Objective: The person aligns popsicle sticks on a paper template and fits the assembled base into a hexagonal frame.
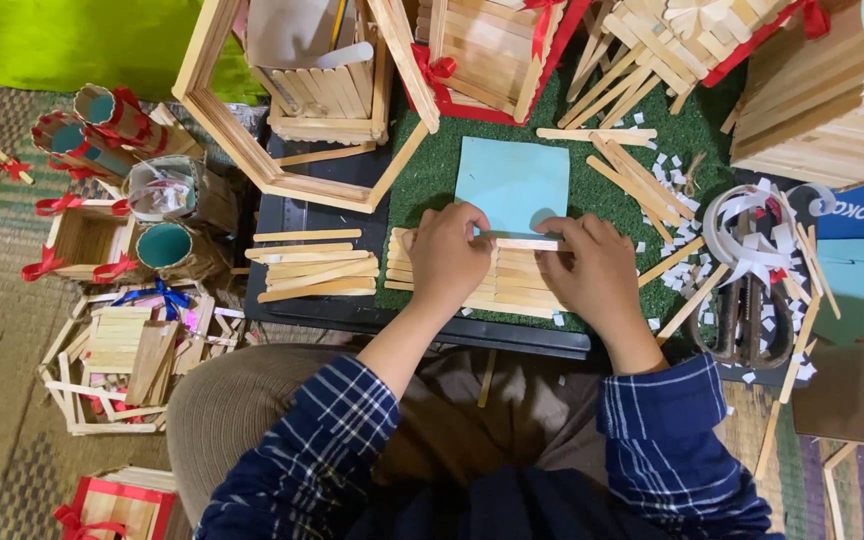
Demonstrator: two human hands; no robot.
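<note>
Together, the left hand (449,255) and right hand (592,270) pinch a wooden craft stick (524,243) by its ends, each grip closed on it. It lies across a panel of joined sticks (514,286) on the green mat (432,170), just below a light-blue paper square (512,183).

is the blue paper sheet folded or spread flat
Spread flat: the blue paper sheet lies unfolded on the green mat, with no crease visible.
</note>
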